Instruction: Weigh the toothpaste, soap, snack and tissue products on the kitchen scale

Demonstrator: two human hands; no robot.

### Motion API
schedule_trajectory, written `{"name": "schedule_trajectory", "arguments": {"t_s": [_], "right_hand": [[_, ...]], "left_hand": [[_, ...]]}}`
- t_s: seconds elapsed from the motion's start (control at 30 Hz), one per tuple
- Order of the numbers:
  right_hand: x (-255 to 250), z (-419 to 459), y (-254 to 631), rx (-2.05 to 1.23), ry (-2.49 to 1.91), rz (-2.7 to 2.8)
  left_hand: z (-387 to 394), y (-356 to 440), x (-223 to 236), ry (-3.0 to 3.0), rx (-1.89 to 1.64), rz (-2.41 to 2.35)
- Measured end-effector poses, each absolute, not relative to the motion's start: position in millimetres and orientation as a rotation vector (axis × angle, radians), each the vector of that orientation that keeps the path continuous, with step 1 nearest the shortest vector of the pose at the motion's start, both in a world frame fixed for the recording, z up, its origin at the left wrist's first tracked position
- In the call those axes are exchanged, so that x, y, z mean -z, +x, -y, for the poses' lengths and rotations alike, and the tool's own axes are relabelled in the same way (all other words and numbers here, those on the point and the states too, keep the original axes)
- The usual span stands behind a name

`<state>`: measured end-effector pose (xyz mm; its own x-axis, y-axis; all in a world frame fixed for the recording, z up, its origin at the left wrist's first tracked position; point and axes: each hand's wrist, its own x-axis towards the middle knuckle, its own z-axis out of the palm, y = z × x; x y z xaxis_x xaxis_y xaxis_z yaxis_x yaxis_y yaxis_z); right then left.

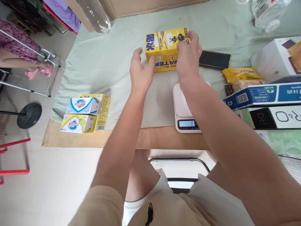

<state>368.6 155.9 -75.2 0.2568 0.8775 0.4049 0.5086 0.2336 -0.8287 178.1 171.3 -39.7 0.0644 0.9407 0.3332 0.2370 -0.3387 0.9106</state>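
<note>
Two hands (142, 73): left spread, right hand (190, 59) clasping yellow box (164, 48) | forearm (208, 105) partly hiding white scale (182, 105) | black phone (215, 60) nearby

On the counter (160, 137), boxes (81, 108) are placed left of the scale (182, 106); behind the scale the carton (166, 44) is positioned, with the phone (215, 59) set to its right.

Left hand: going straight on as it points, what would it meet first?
Most likely the yellow WATER box, just ahead of the left hand; depth leaves it unclear whether they touch.
</note>
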Motion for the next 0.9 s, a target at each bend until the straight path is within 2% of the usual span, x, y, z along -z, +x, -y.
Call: {"name": "schedule_trajectory", "arguments": {"t_s": [0.13, 0.3, 0.4, 0.57, 0.77, 0.9], "right_hand": [[33.1, -89.5, 284.2, -0.53, -1.389, 1.297], [18.5, -41.4, 176.4, -0.712, -1.267, 1.534], [36.4, -50.2, 138.0, -0.788, -1.16, 1.713], [59.0, -73.8, 103.7, -0.754, -1.045, 1.908], [54.9, -41.7, 85.1, -0.559, -1.026, 1.991], [55.0, -11.2, 78.8, -0.62, -1.113, 1.921]], "left_hand": [[-48.6, 113.9, 6.2, 1.674, -1.415, -1.194], [53.2, 12.1, -2.9, 1.737, -2.031, -1.474], [61.3, -46.4, 19.4, 1.674, -2.113, -1.606], [32.3, -102.3, 67.9, 1.644, -1.683, -1.791], [13.0, -88.0, 81.6, 1.718, -1.69, -1.664], [20.9, -73.9, 76.8, 1.664, -1.805, -1.717]]}}
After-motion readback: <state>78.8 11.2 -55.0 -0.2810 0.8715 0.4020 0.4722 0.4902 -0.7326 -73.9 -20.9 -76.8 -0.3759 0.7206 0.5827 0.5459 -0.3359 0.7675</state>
